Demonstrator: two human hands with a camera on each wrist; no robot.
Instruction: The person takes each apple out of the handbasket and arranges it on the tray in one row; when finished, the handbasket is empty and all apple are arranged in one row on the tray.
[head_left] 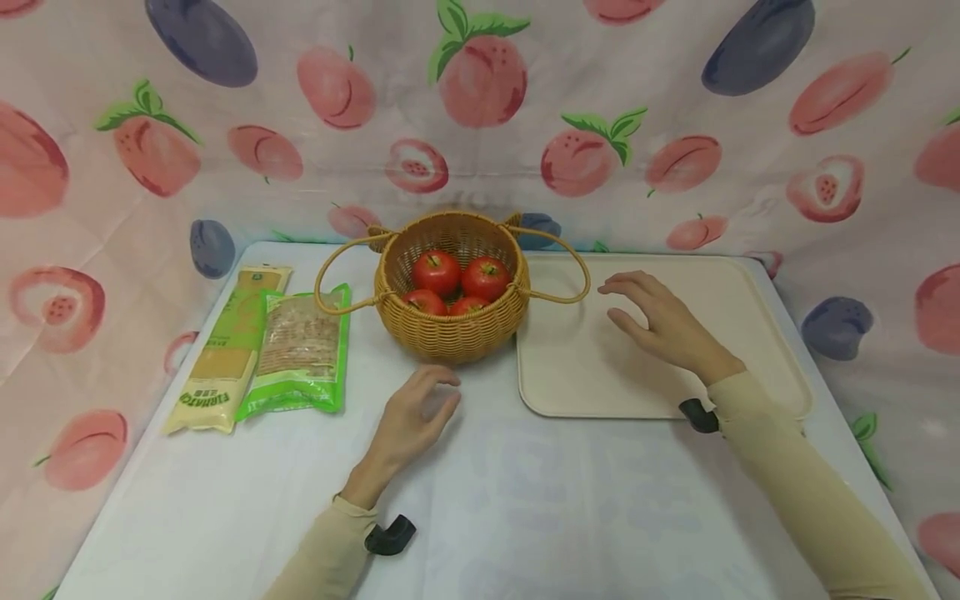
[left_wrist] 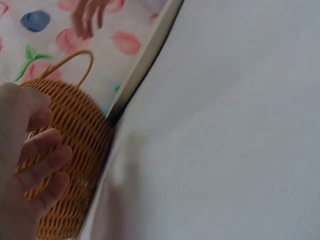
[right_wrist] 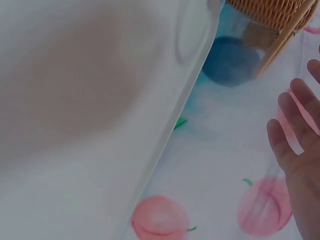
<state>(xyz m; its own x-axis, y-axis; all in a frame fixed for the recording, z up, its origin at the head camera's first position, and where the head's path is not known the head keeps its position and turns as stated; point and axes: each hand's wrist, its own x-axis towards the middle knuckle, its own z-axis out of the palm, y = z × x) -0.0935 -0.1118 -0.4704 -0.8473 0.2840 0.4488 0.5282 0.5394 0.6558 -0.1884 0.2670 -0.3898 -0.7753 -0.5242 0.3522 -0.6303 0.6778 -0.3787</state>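
A round wicker basket (head_left: 450,333) with two loop handles stands at the back middle of the table, its handles spread to either side. Inside it lie several red apples (head_left: 437,272). My left hand (head_left: 408,421) is just in front of the basket, fingers loosely bent with nothing between them; the left wrist view has the fingers (left_wrist: 47,160) before the basket's woven side (left_wrist: 75,135). Over the beige tray (head_left: 570,367) hovers my right hand (head_left: 660,321), thumb and fingers apart and holding nothing, to the right of the basket's right handle (head_left: 562,297).
Left of the basket lie a clear-and-green food packet (head_left: 300,350) and a long yellow-green packet (head_left: 225,350), side by side. The tray covers the right back of the white table (head_left: 510,517). A fruit-printed cloth (head_left: 480,158) hangs behind.
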